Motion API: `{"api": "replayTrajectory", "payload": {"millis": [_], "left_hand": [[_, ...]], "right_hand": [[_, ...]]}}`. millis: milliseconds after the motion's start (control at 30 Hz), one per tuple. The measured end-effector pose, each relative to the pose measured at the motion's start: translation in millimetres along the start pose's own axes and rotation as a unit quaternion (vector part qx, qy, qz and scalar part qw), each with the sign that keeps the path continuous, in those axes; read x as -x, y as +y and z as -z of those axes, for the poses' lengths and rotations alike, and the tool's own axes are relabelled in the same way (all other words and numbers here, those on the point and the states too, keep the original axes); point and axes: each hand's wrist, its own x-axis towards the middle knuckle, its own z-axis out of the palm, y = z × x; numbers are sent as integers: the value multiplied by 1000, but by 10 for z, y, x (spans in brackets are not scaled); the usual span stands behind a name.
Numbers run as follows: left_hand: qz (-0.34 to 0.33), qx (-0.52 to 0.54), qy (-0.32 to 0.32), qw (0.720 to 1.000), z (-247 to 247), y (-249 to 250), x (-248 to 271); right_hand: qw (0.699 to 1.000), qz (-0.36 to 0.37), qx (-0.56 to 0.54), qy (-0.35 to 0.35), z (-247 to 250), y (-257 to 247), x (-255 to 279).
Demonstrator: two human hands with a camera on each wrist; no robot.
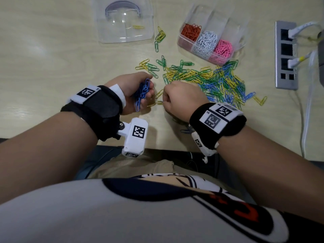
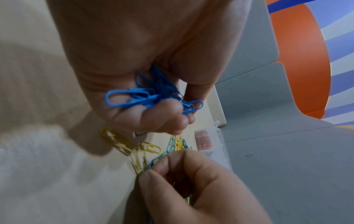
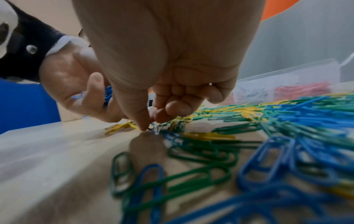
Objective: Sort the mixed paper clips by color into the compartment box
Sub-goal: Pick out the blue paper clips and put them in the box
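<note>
The left hand [image 1: 133, 90] cups a bunch of blue paper clips [image 1: 142, 92], the right hand [image 1: 182, 97] pinches a blue clip [image 3: 154, 128] on the table [image 1: 52, 67] at the mixed pile [image 1: 219, 81], and beyond sits the compartment box [image 1: 208, 44] holding orange, white and pink clips.

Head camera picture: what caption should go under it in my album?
Left hand holds blue clips while right hand picks from the pile.

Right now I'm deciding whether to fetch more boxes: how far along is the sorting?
Done: red, white and pink fill the compartment box. In hand: left hand holds blue clips; right hand pinches another. Left: the mixed blue, green and yellow pile.
</note>
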Motion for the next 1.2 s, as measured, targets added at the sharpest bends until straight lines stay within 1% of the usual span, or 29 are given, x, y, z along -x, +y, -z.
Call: {"api": "replayTrajectory", "payload": {"millis": [67, 133, 233, 333, 400, 500, 567, 600, 633, 667, 733, 767, 800, 833, 967, 1100, 1167, 1200], "left_hand": [[-7, -23, 12, 1000, 0, -5, -17], [-12, -40, 20, 999, -9, -10, -30], [-15, -42, 10, 999, -46, -30, -55], [-21, -33, -18, 999, -119, -60, -88], [-20, -28, -39, 999, -184, -65, -100], [-13, -20, -74, 997, -245, -63, -119], [-2, -5, -77, 997, -247, -56, -131], [3, 8, -70, 997, -239, -51, -131], [7, 22, -61, 998, -235, -46, -125], [8, 31, -49, 998, -229, -44, -117], [3, 35, -35, 999, -218, -43, -96], [1, 32, -33, 999, -221, -45, -84], [-1, 26, -33, 999, -228, -42, -68], [-3, 18, -31, 999, -236, -40, -58], [-5, -1, -12, 1000, -268, -33, -33], [2, -2, -18, 1000, -300, -45, -19], [2, -8, -22, 1000, -311, -46, -13], [1, -10, -24, 1000, -317, -46, -15]], "right_hand": [[999, -14, -37, -1, 45, 59, 21], [994, -42, -99, 12, 100, 123, 60], [979, -58, -180, 73, 186, 199, 117], [961, -32, -238, 137, 249, 170, 154], [955, -8, -254, 152, 240, 127, 151], [954, 15, -249, 164, 196, 108, 171], [949, 18, -242, 201, 174, 150, 198], [946, 7, -243, 217, 173, 176, 215], [948, -9, -234, 215, 167, 206, 230], [960, -25, -203, 189, 156, 236, 244], [991, -57, -92, 77, 109, 261, 264], [996, -67, -43, 32, 75, 254, 269], [997, -70, -10, 6, 42, 241, 270], [998, -70, 7, -3, 14, 227, 268], [997, -76, 16, 8, -47, 192, 249], [998, -60, 17, 7, -22, 219, 258], [998, -63, -4, 19, 39, 270, 284], [996, -74, -39, 36, 88, 300, 304]]}}
